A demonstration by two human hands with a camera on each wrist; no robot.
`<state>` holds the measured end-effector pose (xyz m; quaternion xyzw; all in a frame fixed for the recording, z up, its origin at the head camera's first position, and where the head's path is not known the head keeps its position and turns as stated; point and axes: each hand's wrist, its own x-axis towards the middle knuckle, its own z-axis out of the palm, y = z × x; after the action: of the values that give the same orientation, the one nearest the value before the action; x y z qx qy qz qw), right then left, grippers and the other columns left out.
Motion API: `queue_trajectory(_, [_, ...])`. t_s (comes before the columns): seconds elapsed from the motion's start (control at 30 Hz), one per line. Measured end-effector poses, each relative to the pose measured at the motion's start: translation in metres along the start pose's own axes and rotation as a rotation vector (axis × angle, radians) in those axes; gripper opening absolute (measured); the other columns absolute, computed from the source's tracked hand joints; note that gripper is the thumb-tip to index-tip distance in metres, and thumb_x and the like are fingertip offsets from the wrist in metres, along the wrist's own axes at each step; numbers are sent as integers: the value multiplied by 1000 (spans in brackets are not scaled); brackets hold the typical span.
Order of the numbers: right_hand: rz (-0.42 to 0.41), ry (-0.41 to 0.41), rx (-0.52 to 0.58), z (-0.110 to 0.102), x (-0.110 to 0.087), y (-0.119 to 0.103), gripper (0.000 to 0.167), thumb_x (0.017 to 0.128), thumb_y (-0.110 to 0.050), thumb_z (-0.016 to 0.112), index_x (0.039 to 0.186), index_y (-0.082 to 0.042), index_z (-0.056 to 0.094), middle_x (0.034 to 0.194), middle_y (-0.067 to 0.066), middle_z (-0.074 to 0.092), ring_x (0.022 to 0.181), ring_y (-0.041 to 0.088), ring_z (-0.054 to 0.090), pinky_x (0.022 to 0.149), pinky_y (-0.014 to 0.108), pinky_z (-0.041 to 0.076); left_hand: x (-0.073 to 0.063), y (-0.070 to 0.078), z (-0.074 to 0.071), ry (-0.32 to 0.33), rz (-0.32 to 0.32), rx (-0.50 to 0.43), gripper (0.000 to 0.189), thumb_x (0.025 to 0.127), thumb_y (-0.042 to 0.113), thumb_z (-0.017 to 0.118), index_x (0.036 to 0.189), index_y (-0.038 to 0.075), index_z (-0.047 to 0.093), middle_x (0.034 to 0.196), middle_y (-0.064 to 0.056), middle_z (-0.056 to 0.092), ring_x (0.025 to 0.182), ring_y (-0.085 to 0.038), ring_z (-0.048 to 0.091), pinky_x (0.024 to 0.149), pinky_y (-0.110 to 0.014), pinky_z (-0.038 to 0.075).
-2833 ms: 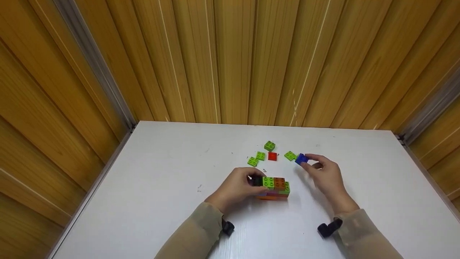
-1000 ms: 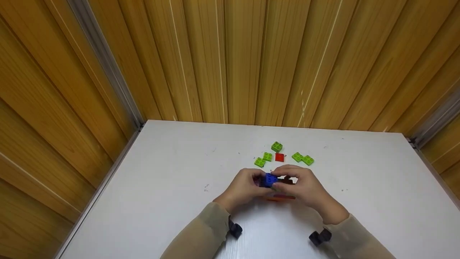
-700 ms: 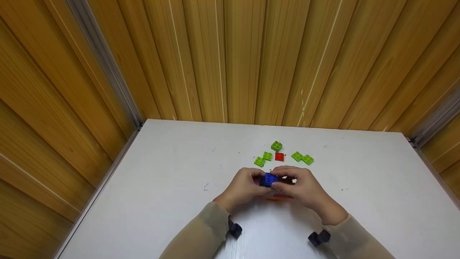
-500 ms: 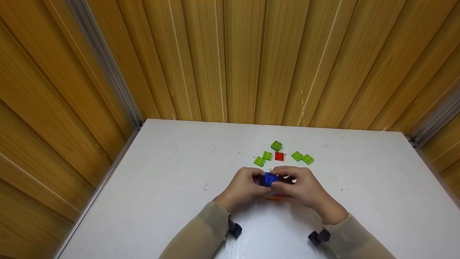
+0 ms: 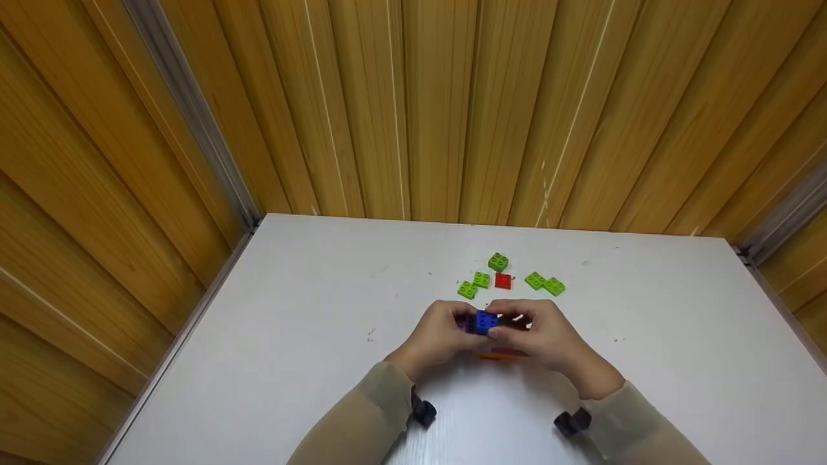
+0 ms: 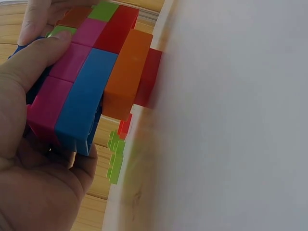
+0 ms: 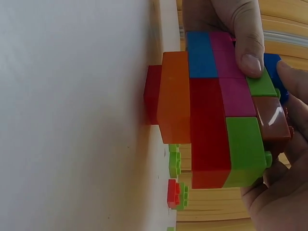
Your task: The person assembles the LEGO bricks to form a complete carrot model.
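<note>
My left hand (image 5: 436, 332) grips the left end of a built stack of toy building bricks (image 6: 86, 94), thumb along its near side. The stack has a narrow red and orange base with wider blue, red, magenta and green rows, and a brown brick (image 7: 270, 113) higher up. On its top sits a square blue brick (image 5: 486, 321), studs up, pinched between the thumb and fingers of my right hand (image 5: 549, 336). In the right wrist view the blue brick (image 7: 273, 72) lies against the top of a green one. Both hands cover much of the stack in the head view.
Beyond the hands, loose green bricks (image 5: 481, 279) and a flat red brick (image 5: 503, 281) lie on the white table (image 5: 310, 310). Two more green bricks (image 5: 544, 284) lie to their right. Wood-patterned panels (image 5: 433, 116) rise behind the table.
My right hand has brought the blue brick leftward from beside the loose green bricks onto the stack. Over the last second both hands have stayed nearly still there.
</note>
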<state>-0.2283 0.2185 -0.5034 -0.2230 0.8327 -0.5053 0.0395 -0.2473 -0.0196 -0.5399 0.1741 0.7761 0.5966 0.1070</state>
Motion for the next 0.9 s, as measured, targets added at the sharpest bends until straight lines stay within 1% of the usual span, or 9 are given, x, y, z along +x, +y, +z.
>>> queue_trajectory(0.2, [-46,13,-49,1,-2,3,31,101,-20,87,131,-13,83,132,12,83,102,7,73,89,22,61,1,0,0,-4,-7,28,24,88,24,100,107,18,86,105,7,82,98,-8,68,94,-25,61])
queue_trajectory(0.33, [-108,6,-106,0,-1,2,27,102,-23,87,128,-17,83,129,6,83,101,7,72,86,22,62,1,0,0,-6,1,34,25,88,24,100,108,18,86,107,8,82,101,-8,70,98,-26,62])
queue_trajectory(0.4, [-137,-12,-128,-3,2,1,26,103,-25,86,127,-19,82,128,4,82,103,8,72,86,23,62,1,0,-1,-5,8,38,25,88,24,100,107,19,86,107,9,82,100,-7,70,97,-25,62])
queue_trajectory(0.5, [-131,-72,-125,-11,7,1,27,103,-28,85,129,-19,82,130,4,81,111,10,72,89,24,61,1,0,-2,-9,23,38,24,89,25,100,107,19,86,105,9,82,97,-7,69,93,-24,61])
queue_trajectory(0.6, [-53,-141,-114,-27,12,-1,31,105,-29,84,134,-18,82,137,8,80,120,17,71,94,25,59,1,0,-2,-21,3,31,25,88,25,100,109,21,86,107,10,81,98,-7,70,94,-24,62])
queue_trajectory(0.67, [11,-166,-109,-40,19,-2,35,106,-31,81,138,-16,81,143,10,78,125,22,71,99,25,59,1,1,-2,-22,-20,29,27,88,24,101,110,22,85,109,10,81,99,-8,71,96,-27,64])
queue_trajectory(0.77, [113,-150,-135,-59,33,-4,41,108,-40,78,142,-17,79,146,9,77,129,25,70,103,30,58,0,3,-3,-22,-59,19,29,88,22,101,112,22,85,112,10,81,103,-9,72,99,-31,66])
queue_trajectory(0.9, [223,-103,-189,-78,53,-2,51,109,-49,75,147,-15,76,148,11,76,132,30,69,107,43,59,2,4,-3,-29,-80,-9,30,87,21,101,111,20,84,114,8,81,103,-10,73,99,-32,65])
